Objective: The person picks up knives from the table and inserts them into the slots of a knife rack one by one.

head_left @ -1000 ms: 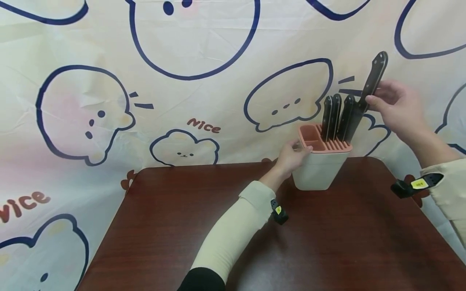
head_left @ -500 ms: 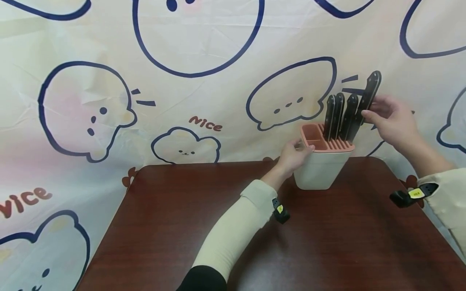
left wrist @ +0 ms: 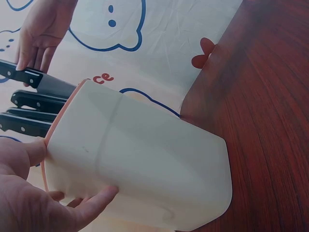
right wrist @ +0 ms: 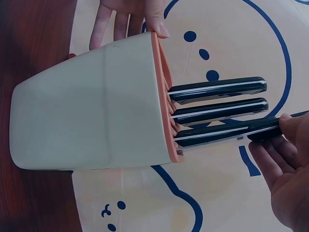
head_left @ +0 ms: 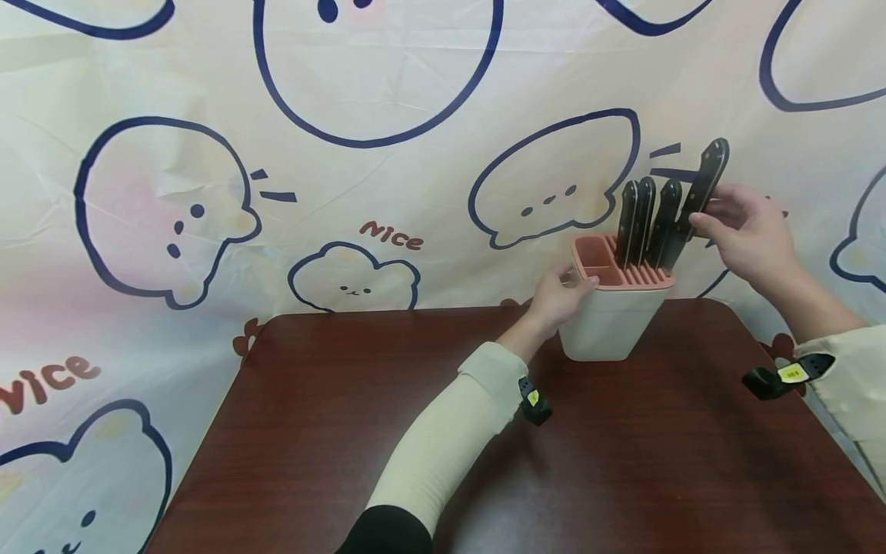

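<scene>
A white knife holder [head_left: 612,327] with a salmon slotted top [head_left: 640,278] stands near the table's back edge. My left hand [head_left: 554,300] grips its left rim, thumb on the top edge and fingers along the side, as the left wrist view shows. Several black-handled knives [head_left: 644,219] stand in the slots. At the right end, a larger knife [head_left: 707,173] leans to the right, its blade partly down in the slots. My right hand [head_left: 751,231] pinches the lower part of that handle between thumb and fingers. In the right wrist view, its handle [right wrist: 270,131] overlaps its neighbour.
The dark brown wooden table [head_left: 415,431] spreads out in front of the holder. Close behind it hangs a pale cloth backdrop [head_left: 415,192] printed with cartoon animals. Small open compartments [head_left: 597,258] take up the left part of the holder's top.
My right hand has lowered the large knife deeper into the holder, mostly in the first half second. The left hand keeps its grip on the rim.
</scene>
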A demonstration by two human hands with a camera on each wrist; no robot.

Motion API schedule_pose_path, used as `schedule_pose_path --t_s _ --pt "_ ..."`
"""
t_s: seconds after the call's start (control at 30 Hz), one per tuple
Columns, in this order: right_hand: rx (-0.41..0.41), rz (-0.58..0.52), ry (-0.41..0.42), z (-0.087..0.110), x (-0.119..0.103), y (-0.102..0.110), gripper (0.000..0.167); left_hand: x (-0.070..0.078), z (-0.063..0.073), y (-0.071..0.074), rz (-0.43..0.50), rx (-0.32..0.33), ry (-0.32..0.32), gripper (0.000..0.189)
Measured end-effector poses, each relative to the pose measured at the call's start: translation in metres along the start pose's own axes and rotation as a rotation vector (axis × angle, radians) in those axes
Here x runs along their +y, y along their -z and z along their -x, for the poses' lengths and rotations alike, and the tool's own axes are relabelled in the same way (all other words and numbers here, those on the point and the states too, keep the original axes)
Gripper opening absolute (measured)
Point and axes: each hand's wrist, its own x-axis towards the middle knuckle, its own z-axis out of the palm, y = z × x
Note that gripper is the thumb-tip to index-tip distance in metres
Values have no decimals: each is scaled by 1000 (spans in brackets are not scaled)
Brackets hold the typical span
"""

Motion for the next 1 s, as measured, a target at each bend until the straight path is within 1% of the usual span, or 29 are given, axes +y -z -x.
schedule_pose_path --t_s 0.13,0.27,0.4,0.57,0.8,1.0 --pt "9 13 0 -1 0 -1 58 0 0 0 -1 1 1 63" --pt "53 27 -12 -3 -1 0 55 1 0 0 -1 2 3 63" --pt "73 -26 -40 -4 2 3 52 2 0 0 -7 2 3 63" --pt "57 -74 -53 -3 8 3 48 1 0 -1 -12 4 13 63" --pt "-2 -26 -61 0 15 -8 59 1 -1 -1 -16 12 13 63" --pt "-33 -21 -50 3 20 -16 59 1 -1 -1 -13 12 20 63"
